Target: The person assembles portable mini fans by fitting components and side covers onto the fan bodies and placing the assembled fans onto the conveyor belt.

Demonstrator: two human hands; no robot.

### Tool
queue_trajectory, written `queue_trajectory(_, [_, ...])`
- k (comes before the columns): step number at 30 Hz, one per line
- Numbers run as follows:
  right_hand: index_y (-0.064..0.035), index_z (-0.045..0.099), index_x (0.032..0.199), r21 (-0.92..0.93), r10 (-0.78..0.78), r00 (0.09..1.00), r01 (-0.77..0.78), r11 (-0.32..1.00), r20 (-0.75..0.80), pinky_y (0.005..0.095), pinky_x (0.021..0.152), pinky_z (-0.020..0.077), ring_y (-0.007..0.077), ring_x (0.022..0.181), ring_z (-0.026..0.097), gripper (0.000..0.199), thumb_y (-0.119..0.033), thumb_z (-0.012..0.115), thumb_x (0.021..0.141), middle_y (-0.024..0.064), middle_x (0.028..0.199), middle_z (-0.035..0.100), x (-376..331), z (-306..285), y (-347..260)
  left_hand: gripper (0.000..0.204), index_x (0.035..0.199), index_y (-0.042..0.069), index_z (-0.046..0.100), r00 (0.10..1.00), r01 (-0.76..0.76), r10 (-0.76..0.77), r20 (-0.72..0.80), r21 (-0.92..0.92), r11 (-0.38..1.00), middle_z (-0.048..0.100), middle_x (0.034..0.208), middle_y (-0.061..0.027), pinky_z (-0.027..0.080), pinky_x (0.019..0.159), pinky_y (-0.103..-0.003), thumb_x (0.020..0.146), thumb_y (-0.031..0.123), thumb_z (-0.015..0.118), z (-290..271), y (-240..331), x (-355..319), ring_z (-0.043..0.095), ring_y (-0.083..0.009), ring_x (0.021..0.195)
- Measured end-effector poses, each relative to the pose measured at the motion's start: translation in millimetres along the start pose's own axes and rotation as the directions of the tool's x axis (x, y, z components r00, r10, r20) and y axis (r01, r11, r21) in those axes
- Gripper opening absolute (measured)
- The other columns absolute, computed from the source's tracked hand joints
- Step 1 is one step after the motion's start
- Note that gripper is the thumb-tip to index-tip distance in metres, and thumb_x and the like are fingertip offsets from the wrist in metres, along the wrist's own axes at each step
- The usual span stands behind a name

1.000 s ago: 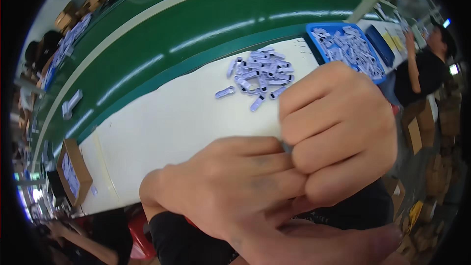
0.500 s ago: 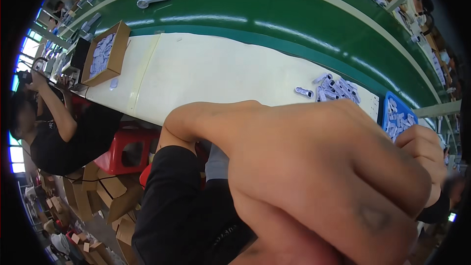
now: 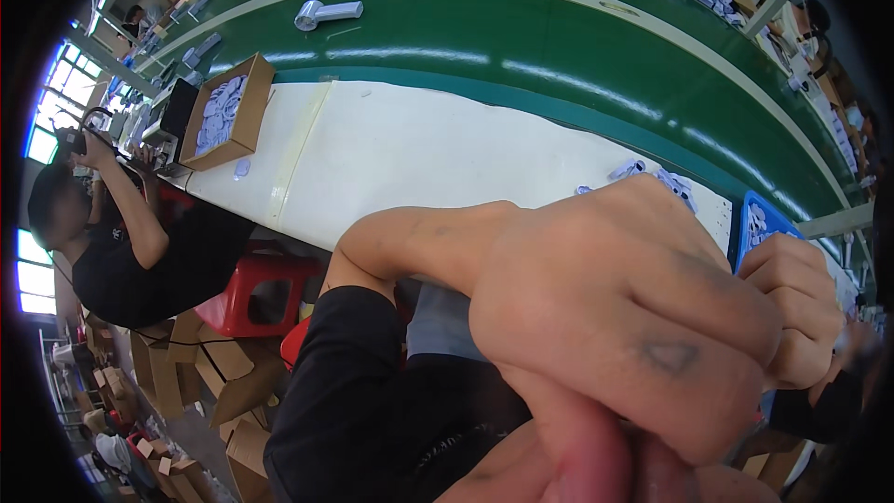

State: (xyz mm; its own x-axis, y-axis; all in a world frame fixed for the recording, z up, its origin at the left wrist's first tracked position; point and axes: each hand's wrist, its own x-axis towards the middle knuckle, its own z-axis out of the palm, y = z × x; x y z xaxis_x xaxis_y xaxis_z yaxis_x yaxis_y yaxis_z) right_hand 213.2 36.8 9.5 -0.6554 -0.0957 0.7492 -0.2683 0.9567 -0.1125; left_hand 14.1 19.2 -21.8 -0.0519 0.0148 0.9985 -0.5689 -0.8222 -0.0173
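Note:
My left hand (image 3: 633, 307) is very close to the view, fingers curled in, with the forearm bent up from a dark sleeve. Anything inside its fingers is hidden. Just beyond it, at the right, my right hand (image 3: 796, 303) is closed too, its knuckles bunched, and I cannot see what it grips. Behind my left hand, a pile of pale lavender plastic parts (image 3: 678, 188) lies on the white-covered table (image 3: 419, 144), partly covered from sight. A blue basket (image 3: 742, 242) with similar parts stands past the table's right end, nearest my right hand.
Beyond the table runs a green conveyor belt (image 3: 447, 28), carrying a pale handheld plastic housing (image 3: 328, 13). A cardboard box (image 3: 250, 121) of lavender parts stands at the table's left. A seated person (image 3: 121, 261) works there, beside a red stool (image 3: 265, 293) and open cartons (image 3: 223, 368).
The whole scene has shifted right and slightly down in the picture. My left hand now hides more of the parts pile. Both hands stay closed.

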Motion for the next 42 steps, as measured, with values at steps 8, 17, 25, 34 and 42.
queue_trajectory(8, [-0.0041,0.050,0.061,-0.152,0.006,0.973,-0.042,0.987,-0.232,0.0241,0.040,0.0344,0.0133,0.043,0.042,0.039,-0.031,0.078,0.067,0.0016,0.054,0.046,10,15,-9,0.019,0.075,0.001,0.063,0.971,-0.125,0.209,-0.116,0.500,0.857,0.062,0.070,-0.0115,0.041,0.042,-0.026,0.081,0.018,0.070,18,-24,-1,0.056,-0.0218,0.048])
queue_trajectory(17, [-0.0042,0.053,0.065,-0.242,0.094,0.959,-0.161,0.957,-0.267,0.0266,0.041,0.0355,0.0161,0.047,0.047,0.029,-0.023,0.075,0.066,0.0046,0.059,0.051,-2,17,-18,0.016,0.082,0.001,0.064,0.992,-0.043,0.079,-0.103,0.314,0.948,0.061,0.083,-0.0140,0.042,0.055,-0.032,0.079,0.016,0.065,60,7,-13,0.057,-0.0261,0.064])
queue_trajectory(25, [-0.0053,0.057,0.070,-0.184,0.101,0.987,-0.123,0.975,-0.128,0.0299,0.043,0.0380,0.0198,0.052,0.054,0.018,-0.017,0.071,0.069,0.0083,0.066,0.058,-2,11,-17,0.018,0.090,0.001,0.064,1.000,-0.014,0.020,-0.018,0.275,0.961,0.060,0.096,-0.0166,0.044,0.068,-0.039,0.078,0.014,0.061,62,6,-22,0.057,-0.0305,0.080])
queue_trajectory(34, [-0.0061,0.060,0.074,-0.138,0.087,0.996,-0.089,0.986,-0.020,0.0319,0.045,0.0396,0.0221,0.056,0.058,0.012,-0.013,0.069,0.070,0.0100,0.070,0.062,1,17,-5,0.026,0.098,0.001,0.064,0.996,-0.008,-0.016,0.087,0.269,0.963,0.059,0.111,-0.0194,0.045,0.083,-0.046,0.076,0.012,0.056,57,-37,-31,0.057,-0.0353,0.098])
queue_trajectory(42, [-0.0066,0.061,0.074,-0.106,0.161,0.987,-0.161,0.981,-0.008,0.0314,0.045,0.0394,0.0222,0.056,0.057,0.011,-0.013,0.069,0.070,0.0086,0.069,0.061,4,24,-1,0.022,0.092,0.001,0.065,0.904,0.110,-0.183,0.387,0.203,0.973,0.062,0.105,-0.0196,0.048,0.082,-0.047,0.078,0.012,0.051,29,-3,-9,0.060,-0.0352,0.097])
